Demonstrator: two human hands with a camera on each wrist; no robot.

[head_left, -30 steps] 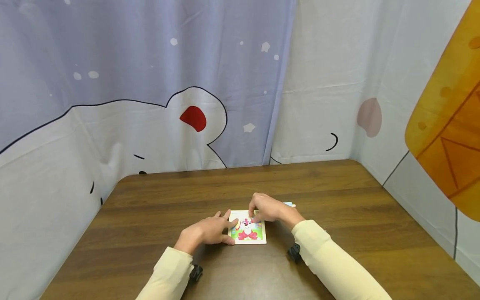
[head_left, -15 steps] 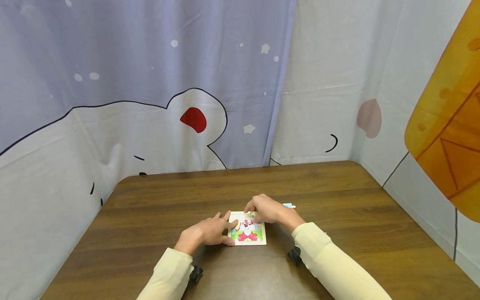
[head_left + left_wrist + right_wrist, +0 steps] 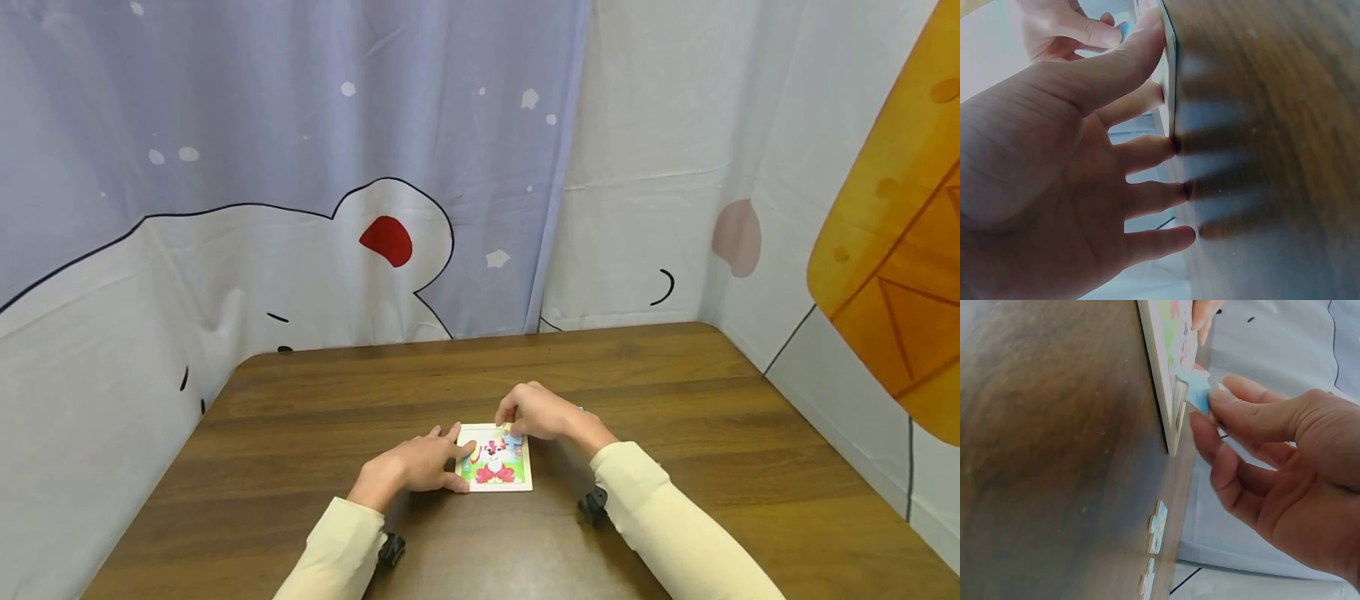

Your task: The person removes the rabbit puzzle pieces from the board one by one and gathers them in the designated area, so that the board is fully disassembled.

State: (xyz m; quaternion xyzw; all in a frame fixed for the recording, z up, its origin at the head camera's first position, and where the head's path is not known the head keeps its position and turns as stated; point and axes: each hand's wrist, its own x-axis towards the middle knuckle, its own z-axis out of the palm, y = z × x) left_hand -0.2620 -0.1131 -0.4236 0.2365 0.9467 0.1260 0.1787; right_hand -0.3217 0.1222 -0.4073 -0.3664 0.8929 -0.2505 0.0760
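Note:
A square picture puzzle [image 3: 495, 473] with a pale wooden frame lies on the table, showing a pink and white cartoon animal. At its left edge is my left hand [image 3: 420, 462], fingers spread and fairly straight, with the thumb [image 3: 1138, 53] against the frame in the left wrist view. Over the upper right corner, my right hand [image 3: 542, 412] pinches a blue puzzle piece [image 3: 1197, 390] between thumb and fingers. That piece is tilted above the corner recess in the right wrist view. My right fingers hide part of the frame's top edge.
Two loose puzzle pieces, one nearer the frame [image 3: 1158, 527] and one farther off [image 3: 1147, 581], lie on the brown wooden table [image 3: 360, 375]. A patterned curtain [image 3: 300, 125] hangs behind the table. Each wrist wears a dark device.
The right hand shifted slightly left, then back right and up a little. The blue piece it pinches now shows at the puzzle's upper right. The left hand stays in place.

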